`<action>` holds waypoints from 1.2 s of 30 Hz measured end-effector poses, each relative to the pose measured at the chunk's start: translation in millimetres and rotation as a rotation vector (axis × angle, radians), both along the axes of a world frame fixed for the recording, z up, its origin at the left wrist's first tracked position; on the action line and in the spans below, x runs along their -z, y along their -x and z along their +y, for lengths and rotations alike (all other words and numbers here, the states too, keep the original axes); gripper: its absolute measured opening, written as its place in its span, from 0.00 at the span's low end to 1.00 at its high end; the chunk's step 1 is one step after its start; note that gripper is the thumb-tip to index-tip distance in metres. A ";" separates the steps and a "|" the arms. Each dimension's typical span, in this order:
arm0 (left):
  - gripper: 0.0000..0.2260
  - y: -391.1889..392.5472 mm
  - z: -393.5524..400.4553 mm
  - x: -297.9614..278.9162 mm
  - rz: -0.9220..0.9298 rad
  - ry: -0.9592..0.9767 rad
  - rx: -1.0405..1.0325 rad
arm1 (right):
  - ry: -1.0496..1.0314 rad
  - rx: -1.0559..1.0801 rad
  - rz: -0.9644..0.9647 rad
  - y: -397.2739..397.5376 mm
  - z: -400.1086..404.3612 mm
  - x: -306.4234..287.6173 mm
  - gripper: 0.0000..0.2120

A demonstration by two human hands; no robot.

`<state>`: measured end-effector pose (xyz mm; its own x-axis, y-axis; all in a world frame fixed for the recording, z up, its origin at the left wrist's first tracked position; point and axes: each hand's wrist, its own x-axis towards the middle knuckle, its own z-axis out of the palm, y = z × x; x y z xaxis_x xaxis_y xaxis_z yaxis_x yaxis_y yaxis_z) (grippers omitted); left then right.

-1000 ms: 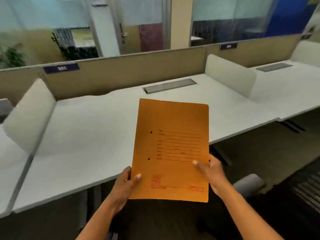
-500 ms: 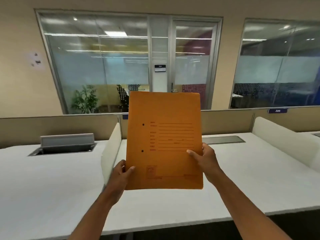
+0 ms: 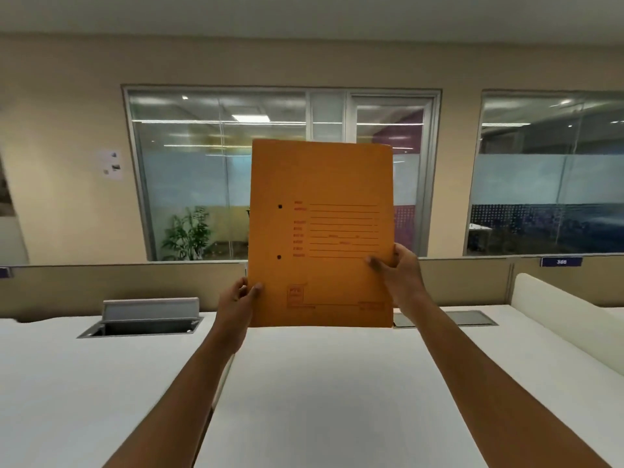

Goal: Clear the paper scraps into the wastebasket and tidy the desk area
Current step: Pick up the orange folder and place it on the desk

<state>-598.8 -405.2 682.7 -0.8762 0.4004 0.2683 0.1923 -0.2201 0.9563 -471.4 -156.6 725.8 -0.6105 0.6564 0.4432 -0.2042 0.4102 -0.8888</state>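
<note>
An orange cardboard file folder with red printed lines and two punched holes is held upright at arm's length above the white desk. My left hand grips its lower left edge. My right hand pinches its right edge, thumb on the front. No paper scraps or wastebasket show in the view.
An open cable hatch with a raised lid sits in the desk at the left; a flat closed hatch lies at the right. A white side divider stands on the right. Beige partition panels run along the back, with glass office walls beyond.
The folder has been raised from low over the desk's front edge to upright at eye level, both hands still on it. My view has tilted up from the desk toward the wall.
</note>
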 end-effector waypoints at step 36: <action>0.13 112.1 95.9 94.3 -0.003 0.287 -0.480 | 0.231 -0.110 -0.269 126.6 80.0 133.3 0.23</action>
<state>-711.0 -309.3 588.4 -0.9787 0.0130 0.2047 0.2041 0.1612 0.9656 -598.0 -76.6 592.4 -0.7578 0.6440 0.1051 0.0178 0.1813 -0.9833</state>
